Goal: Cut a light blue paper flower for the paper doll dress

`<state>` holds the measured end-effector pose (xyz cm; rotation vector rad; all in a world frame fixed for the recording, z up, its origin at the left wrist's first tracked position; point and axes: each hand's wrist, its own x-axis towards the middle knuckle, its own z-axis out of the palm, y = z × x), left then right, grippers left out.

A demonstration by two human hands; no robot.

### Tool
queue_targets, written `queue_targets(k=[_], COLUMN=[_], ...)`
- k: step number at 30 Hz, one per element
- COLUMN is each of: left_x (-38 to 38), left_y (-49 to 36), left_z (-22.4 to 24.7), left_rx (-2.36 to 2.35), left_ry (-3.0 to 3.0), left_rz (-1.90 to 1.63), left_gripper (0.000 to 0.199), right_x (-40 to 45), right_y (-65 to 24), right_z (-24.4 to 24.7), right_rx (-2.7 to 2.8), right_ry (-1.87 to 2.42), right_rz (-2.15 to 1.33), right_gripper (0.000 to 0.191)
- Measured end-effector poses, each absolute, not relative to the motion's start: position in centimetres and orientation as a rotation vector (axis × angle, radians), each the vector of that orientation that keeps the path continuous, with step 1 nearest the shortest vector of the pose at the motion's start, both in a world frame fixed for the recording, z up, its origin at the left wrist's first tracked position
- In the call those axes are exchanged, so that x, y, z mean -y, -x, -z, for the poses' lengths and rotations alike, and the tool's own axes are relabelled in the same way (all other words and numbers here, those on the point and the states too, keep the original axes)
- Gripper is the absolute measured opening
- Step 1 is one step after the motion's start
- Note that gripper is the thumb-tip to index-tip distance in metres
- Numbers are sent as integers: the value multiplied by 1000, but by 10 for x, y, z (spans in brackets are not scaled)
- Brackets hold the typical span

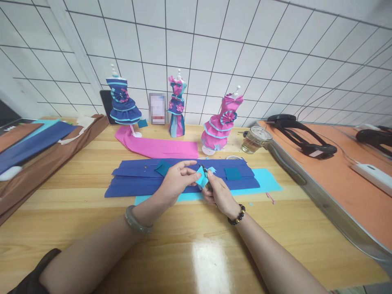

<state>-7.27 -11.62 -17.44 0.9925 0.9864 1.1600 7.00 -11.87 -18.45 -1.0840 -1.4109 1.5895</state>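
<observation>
Between thumb and fingers, my left hand (180, 176) pinches a small light-blue crepe paper piece (202, 178). My right hand (221, 192) is closed around a pair of small dark scissors (205, 168), their blades at the light-blue piece; most of the handle is hidden in the palm. Below both hands lie folded navy crepe paper sheets (131, 183), with a longer light-blue sheet (268, 179) partly under them. Two teal paper squares rest on the navy: one teal square (233, 173) to the right, another teal square (162, 168) beside my left hand.
Behind stand a navy-dressed mannequin (124, 102), a slim mixed-colour mannequin (177, 107) and a pink-dressed mannequin (222, 120). A pink sheet (159, 148) lies before them. A lidded glass cup (256, 141) stands right, near a black headset (303, 139). Brown paper (52, 157) lies left.
</observation>
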Motion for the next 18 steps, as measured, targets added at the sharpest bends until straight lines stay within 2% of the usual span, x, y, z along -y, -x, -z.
queue_targets(k=[18], left_x=[117], left_y=[71], left_z=[176], left_rx=[-1015], left_ry=[-965], left_rz=[-1156], left_gripper=[45], right_x=[118], right_y=[-68], right_z=[184], right_rx=[1363], right_ry=[1038], right_rz=[-1624], right_gripper=[52])
